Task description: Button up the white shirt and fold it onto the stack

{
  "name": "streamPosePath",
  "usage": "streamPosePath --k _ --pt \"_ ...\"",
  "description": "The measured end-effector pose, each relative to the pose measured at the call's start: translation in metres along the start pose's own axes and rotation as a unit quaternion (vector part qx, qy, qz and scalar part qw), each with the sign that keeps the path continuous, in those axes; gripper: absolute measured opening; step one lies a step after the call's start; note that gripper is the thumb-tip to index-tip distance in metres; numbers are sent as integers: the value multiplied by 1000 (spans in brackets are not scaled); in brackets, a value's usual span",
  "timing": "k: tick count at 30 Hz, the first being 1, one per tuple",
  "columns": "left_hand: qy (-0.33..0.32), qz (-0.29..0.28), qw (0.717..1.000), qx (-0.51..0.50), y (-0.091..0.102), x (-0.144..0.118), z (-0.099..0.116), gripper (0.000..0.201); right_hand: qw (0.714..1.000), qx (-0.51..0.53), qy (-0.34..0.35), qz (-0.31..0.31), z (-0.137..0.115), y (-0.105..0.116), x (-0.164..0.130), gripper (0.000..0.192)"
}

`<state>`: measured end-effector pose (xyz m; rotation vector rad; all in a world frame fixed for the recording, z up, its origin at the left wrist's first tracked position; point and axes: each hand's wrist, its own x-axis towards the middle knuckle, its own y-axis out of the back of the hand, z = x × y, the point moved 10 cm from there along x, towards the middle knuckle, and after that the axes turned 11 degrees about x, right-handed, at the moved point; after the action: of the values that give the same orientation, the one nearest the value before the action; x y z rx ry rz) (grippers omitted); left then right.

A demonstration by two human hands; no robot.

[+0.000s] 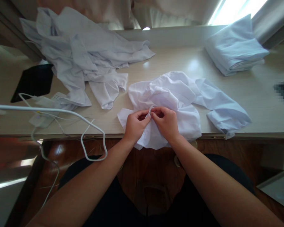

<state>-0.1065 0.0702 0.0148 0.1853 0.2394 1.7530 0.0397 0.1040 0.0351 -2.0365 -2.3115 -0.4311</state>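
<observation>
A crumpled white shirt [186, 116] lies on the table in front of me, one sleeve stretched out to the right and its lower part hanging over the front edge. My left hand [137, 125] pinches a small gathered bit of its fabric between thumb and fingers. Right beside it, my right hand [165, 121] pinches the same spot, the fingertips of both hands meeting. Whatever small detail sits between the fingertips is too small to make out.
More white garments [85, 47] lie heaped at the back left. A folded white stack [236, 47] sits at the back right. On the left are a black flat object [33, 82], a power strip [41, 119] and a looping white cable [61, 110] close to my left forearm.
</observation>
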Motion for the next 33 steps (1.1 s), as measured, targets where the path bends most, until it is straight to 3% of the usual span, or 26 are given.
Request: streamPosePath --k 24,33 --pt "-5 24 1000 11 5 -7 -1 27 999 -29 -6 -35 5 -11 0 15" --pt "26 42 999 -12 6 -3 -6 18 998 -33 -7 -51 5 -15 -1 13"
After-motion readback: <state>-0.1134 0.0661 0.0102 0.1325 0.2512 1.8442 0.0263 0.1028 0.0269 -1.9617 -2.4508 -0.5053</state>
